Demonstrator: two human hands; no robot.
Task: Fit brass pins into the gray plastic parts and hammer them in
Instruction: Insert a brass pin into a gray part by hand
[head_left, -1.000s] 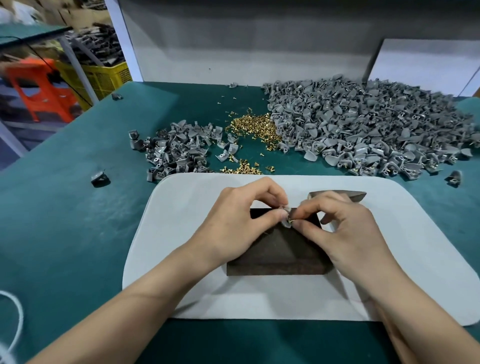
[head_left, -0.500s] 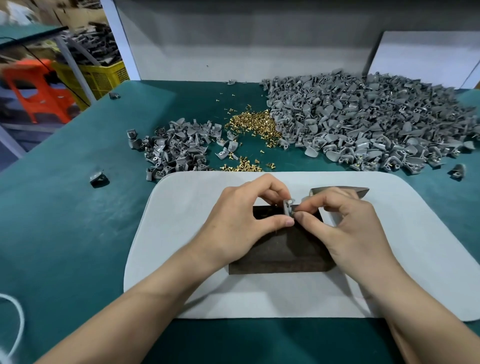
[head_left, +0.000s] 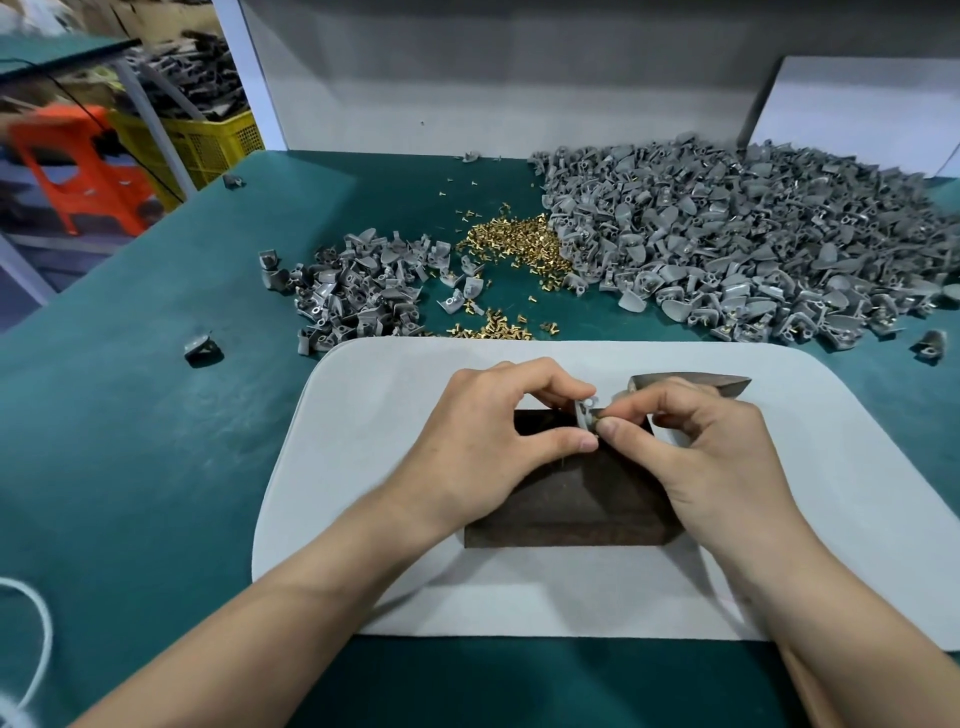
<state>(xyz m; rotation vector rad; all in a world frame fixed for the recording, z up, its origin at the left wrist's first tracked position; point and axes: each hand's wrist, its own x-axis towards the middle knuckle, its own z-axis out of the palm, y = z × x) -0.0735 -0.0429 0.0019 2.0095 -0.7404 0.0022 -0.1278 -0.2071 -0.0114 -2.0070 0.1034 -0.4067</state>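
My left hand (head_left: 498, 431) pinches a small gray plastic part (head_left: 584, 413) upright between thumb and fingers, above the dark block (head_left: 571, 499) on the white mat (head_left: 363, 467). My right hand (head_left: 711, 457) holds a brass pin (head_left: 598, 414) at its fingertips, pressed against the part's side. A dark metal hammer head (head_left: 722, 383) pokes out behind my right hand, its handle hidden by the hand. Loose brass pins (head_left: 511, 244) lie in a heap at the table's middle back.
A big heap of gray parts (head_left: 753, 249) fills the back right, a smaller heap (head_left: 353, 291) sits back left. Stray gray parts (head_left: 200, 347) lie on the green table (head_left: 130, 441). A white cord (head_left: 36, 639) loops at the lower left. A yellow crate (head_left: 208, 140) stands beyond the table.
Both hands lifted the part slightly and turned it upright; the right fingertips brought the pin against its side. The camera view shifted a little.
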